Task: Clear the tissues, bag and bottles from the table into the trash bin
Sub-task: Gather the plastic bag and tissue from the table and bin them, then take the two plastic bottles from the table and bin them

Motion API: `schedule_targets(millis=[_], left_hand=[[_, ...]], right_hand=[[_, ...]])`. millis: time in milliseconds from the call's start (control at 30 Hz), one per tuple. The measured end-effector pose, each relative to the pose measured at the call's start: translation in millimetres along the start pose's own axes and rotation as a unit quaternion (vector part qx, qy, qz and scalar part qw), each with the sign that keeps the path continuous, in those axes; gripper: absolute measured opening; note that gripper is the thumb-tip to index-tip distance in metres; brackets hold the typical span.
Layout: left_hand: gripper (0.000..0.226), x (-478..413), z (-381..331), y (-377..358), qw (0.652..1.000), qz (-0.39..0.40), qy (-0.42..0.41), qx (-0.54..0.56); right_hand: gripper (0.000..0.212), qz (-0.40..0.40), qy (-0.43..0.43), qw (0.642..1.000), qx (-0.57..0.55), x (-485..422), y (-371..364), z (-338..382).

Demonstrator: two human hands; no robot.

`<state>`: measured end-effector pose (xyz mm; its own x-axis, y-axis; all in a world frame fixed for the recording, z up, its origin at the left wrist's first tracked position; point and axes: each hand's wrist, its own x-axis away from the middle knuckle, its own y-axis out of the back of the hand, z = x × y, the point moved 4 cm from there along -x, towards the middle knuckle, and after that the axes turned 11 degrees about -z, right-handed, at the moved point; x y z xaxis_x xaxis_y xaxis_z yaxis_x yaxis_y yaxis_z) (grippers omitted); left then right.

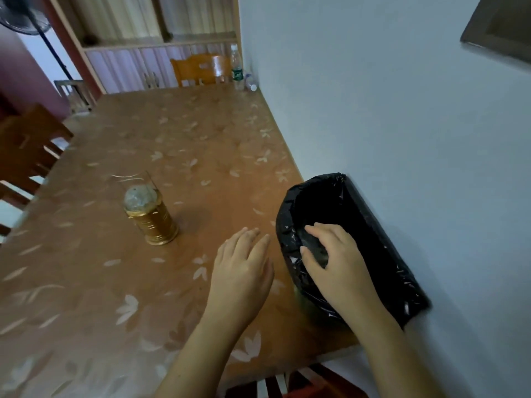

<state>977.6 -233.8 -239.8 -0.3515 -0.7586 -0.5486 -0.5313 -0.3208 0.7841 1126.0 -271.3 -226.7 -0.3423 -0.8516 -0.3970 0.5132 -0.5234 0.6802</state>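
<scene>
My right hand curls loosely inside the black-lined trash bin at the table's right edge, left hand flat and empty — next, the bottles wait at the far right corner, so I'd reach far.

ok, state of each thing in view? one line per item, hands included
trash bin: on the table by the wall, black liner over the rim, open
right hand: over the bin's near rim, fingers curled; whether it holds anything is unclear
left hand: flat, open, empty, over the table
upright bottle: standing at the far corner
lying bottle: on its side beside it
gold lantern: upright, untouched
</scene>
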Motion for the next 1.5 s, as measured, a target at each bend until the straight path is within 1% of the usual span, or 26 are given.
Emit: schedule_targets(millis=[133, 233, 300, 400, 433, 533, 600, 700, 767, 900, 1000, 1167, 1267, 1333, 1400, 1500], left_hand=[[0.04, 17.9, 18.7, 26.5, 0.999, -0.003, 0.023, -0.032], [0.033, 42.4, 39.2, 53.8, 0.996, -0.015, 0.042, -0.077], [0.034, 64.5, 55.3, 74.9, 0.993, -0.024, 0.06, -0.095], [0.036, 105.0, 82.2, 110.0, 0.987, -0.053, 0.107, -0.107], [0.037, 119.5, 90.8, 122.7, 0.984, -0.062, 0.126, -0.109], [0.028, 166.0, 113.4, 162.7, 0.974, -0.102, 0.159, -0.124], [0.034, 199.6, 129.0, 190.7, 0.968, -0.12, 0.176, -0.133], [0.033, 252.4, 152.2, 235.3, 0.952, -0.166, 0.203, -0.161], [0.032, 287.3, 166.8, 263.8, 0.938, -0.186, 0.222, -0.189], [0.028, 350.6, 194.3, 309.9, 0.917, -0.196, 0.258, -0.231], [0.031, 384.6, 217.9, 334.6, 0.896, -0.21, 0.302, -0.25], [0.034, 412.5, 266.3, 356.1, 0.876, -0.224, 0.349, -0.248], [0.034, 420.1, 307.0, 369.3, 0.873, -0.224, 0.351, -0.254], [0.035, 422.2, 340.2, 383.5, 0.868, -0.224, 0.352, -0.269], [0.035, 418.8, 374.6, 401.0, 0.862, -0.223, 0.354, -0.286], [0.036, 401.7, 428.8, 428.8, 0.86, -0.22, 0.35, -0.3]], right_hand=[[0.035, 0.006, 0.031, 0.999, -0.022, 12.0, -10.6, 32.0], [0.034, 0.01, 0.074, 0.997, -0.024, 30.6, -22.3, 65.7], [0.033, 0.019, 0.112, 0.993, -0.019, 48.5, -33.0, 92.7], [0.034, 0.055, 0.172, 0.983, -0.022, 81.5, -54.2, 136.4], [0.035, 0.07, 0.184, 0.98, -0.023, 93.2, -61.5, 150.7], [0.034, 0.093, 0.214, 0.972, -0.037, 130.3, -80.2, 193.2], [0.035, 0.113, 0.225, 0.966, -0.049, 160.5, -94.6, 222.3], [0.035, 0.14, 0.244, 0.957, -0.071, 207.4, -117.7, 266.7], [0.04, 0.148, 0.271, 0.947, -0.087, 236.8, -132.8, 297.9], [0.039, 0.177, 0.309, 0.925, -0.13, 289.4, -160.3, 356.0], [0.039, 0.199, 0.333, 0.911, -0.142, 317.8, -180.3, 390.8], [0.042, 0.228, 0.368, 0.892, -0.131, 338.2, -223.1, 440.8], [0.042, 0.237, 0.38, 0.885, -0.126, 339.9, -256.6, 475.9], [0.038, 0.254, 0.383, 0.88, -0.122, 336.4, -284.9, 502.4], [0.036, 0.25, 0.387, 0.878, -0.133, 326.9, -313.4, 531.3], [0.037, 0.227, 0.372, 0.885, -0.165, 307.3, -352.6, 577.5]])
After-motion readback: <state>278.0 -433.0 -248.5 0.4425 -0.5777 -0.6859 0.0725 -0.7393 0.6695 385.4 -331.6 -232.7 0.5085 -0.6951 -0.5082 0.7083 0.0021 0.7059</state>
